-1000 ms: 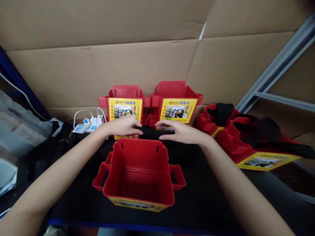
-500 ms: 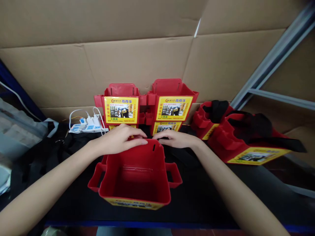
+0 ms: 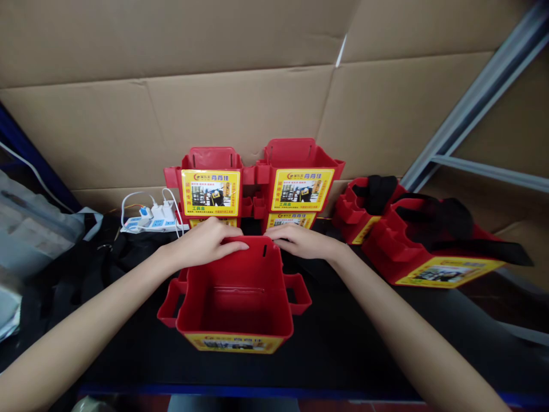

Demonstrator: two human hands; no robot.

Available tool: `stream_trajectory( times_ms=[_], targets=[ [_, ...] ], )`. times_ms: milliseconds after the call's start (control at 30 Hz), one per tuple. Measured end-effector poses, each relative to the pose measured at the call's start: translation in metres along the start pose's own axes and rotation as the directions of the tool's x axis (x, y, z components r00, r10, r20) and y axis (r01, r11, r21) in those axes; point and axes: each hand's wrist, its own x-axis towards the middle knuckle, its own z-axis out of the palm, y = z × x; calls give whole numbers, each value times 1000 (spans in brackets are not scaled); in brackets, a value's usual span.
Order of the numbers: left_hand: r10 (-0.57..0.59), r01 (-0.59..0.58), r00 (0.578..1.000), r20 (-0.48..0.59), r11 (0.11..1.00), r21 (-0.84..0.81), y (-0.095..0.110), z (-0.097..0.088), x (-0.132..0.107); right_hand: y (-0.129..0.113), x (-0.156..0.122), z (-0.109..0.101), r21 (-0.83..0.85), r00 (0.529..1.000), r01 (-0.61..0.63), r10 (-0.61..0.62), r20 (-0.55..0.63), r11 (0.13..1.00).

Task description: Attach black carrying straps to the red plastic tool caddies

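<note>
A red plastic tool box (image 3: 240,312) stands in front of me on the black table, its open top towards me and a yellow picture label (image 3: 235,342) on its near side. My left hand (image 3: 210,243) is closed over the top edge of its back wall, thumb inside and fingers behind. At the wall's right end, beside a narrow slot (image 3: 265,250), is my right hand (image 3: 302,241). Its fingers are bent together and reach behind the wall; what they hold is hidden. Black webbing straps (image 3: 141,252) lie on the table left of the box.
Behind are stacked red tool boxes (image 3: 295,154) with yellow labels. Two more boxes (image 3: 394,240) with black straps stand at the right. A white power strip (image 3: 156,217) with plugs sits at the back left. Cardboard (image 3: 240,114) forms the back; a metal frame (image 3: 467,103) rises at right.
The tool box has tilted slightly, so more of its front label shows. Its back rim has shifted a little left, and the left thumb has moved left along it.
</note>
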Motion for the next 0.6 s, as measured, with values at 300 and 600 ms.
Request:
stream_trajectory(
  times_ms=[300,600],
  targets=[
    [-2,2,1000,-14,999,45,-3,2,0,0,5,0,-76,999,-11,8,-38,997],
    [-17,17,1000,-7,999,38,-2,0,1,0,5,-2,-67,999,25,-27,-26,997]
  ],
)
